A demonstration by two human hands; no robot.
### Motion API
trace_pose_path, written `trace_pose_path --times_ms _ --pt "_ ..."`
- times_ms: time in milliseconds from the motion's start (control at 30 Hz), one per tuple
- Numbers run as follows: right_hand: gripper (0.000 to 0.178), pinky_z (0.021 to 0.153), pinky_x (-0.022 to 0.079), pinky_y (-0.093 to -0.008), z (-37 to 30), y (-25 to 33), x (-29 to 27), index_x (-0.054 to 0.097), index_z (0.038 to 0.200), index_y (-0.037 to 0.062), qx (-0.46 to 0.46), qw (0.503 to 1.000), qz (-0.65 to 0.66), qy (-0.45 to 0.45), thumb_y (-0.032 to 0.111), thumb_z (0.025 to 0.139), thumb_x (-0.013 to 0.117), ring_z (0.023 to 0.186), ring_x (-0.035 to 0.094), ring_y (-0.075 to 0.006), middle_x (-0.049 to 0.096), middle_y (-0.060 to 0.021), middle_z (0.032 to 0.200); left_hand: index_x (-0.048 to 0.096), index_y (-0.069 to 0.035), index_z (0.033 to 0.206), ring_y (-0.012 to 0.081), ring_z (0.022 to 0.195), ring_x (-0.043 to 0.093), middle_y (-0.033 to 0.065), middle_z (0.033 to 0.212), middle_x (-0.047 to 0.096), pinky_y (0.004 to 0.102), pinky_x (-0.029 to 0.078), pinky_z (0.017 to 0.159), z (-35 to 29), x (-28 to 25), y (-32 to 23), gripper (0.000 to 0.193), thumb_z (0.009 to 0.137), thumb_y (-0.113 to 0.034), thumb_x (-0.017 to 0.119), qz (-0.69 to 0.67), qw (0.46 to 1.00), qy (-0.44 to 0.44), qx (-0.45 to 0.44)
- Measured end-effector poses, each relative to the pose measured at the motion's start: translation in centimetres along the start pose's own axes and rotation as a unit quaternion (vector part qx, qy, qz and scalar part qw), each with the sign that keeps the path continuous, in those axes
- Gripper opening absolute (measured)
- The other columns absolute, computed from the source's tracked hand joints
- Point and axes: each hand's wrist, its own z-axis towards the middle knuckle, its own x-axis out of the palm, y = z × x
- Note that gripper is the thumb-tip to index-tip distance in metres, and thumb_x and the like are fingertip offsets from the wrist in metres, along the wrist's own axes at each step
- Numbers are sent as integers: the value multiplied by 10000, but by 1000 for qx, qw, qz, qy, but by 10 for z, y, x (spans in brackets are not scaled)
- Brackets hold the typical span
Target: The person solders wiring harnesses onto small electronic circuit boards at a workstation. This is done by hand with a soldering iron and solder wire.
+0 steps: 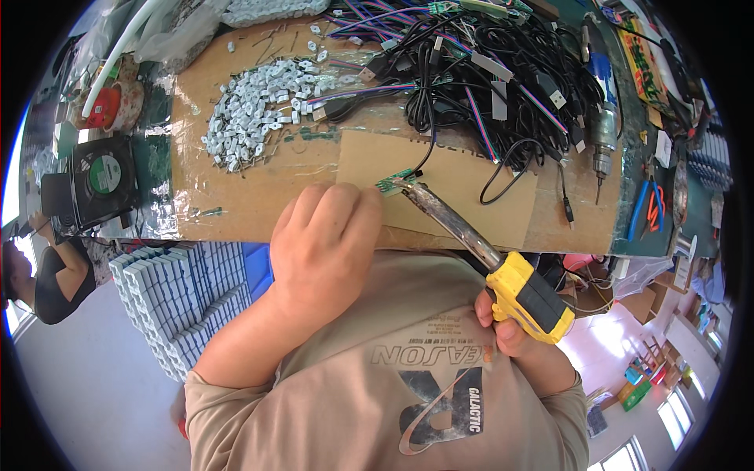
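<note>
My left hand point(326, 243) is closed over the near edge of a cardboard sheet point(463, 180), its fingers curled. At its fingertips is a small green circuit board point(393, 182) with a black cable point(430, 145) running up from it; the exact grip is hidden behind the knuckles. My right hand point(503, 328) is wrapped round the yellow and black handle of a soldering gun point(530, 297). The gun's long metal barrel slants up to the left, and its tip is at the board, close to my left fingers. I cannot tell whether the tip touches the board.
A heap of small white parts point(251, 110) lies beyond my left hand. Black USB cables point(471, 94) with coloured wires are piled at the far middle. At right lie an electric screwdriver point(603, 118) and blue-handled pliers point(640, 208). A black fan point(102, 174) stands left, near another person point(67, 271).
</note>
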Motion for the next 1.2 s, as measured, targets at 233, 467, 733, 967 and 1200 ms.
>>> trace_pose_path --times_ms 233,467,733,967,1200 --pt "686 588 460 -234 -15 17 -11 580 1178 -11 -41 997 24 -53 460 769 865 712 568 -102 653 -73 924 708 -49 966 262 747 612 79 875 620 369 503 647 8 1 -5 264 717 39 697 -31 999 -8 16" --pt "752 522 397 -305 -14 58 -63 494 1313 66 -274 929 -57 -241 611 845 714 587 492 -156 568 -53 783 694 -31 990 304 819 621 96 922 624 400 517 707 5 3 -6 276 722 33 685 -10 1000 -3 20" --pt "477 527 427 -293 -53 112 -182 509 1264 5 -501 712 -149 -470 386 985 577 587 504 -141 579 -71 791 681 4 1002 314 818 608 129 923 614 421 511 702 1 4 -5 254 758 73 667 28 999 12 34" --pt "464 591 448 -277 -29 126 -212 589 1174 8 -297 788 -16 -539 430 980 599 644 520 -131 583 -59 805 690 -15 1002 311 798 606 115 908 616 416 507 691 -6 -7 -3 252 761 58 683 52 998 30 8" --pt "519 686 488 -340 -37 134 -295 591 1129 26 -252 791 65 -554 526 991 565 758 547 -192 589 -68 875 707 -58 984 294 820 624 91 893 633 392 515 717 9 -1 -6 281 716 24 707 3 1000 18 -11"
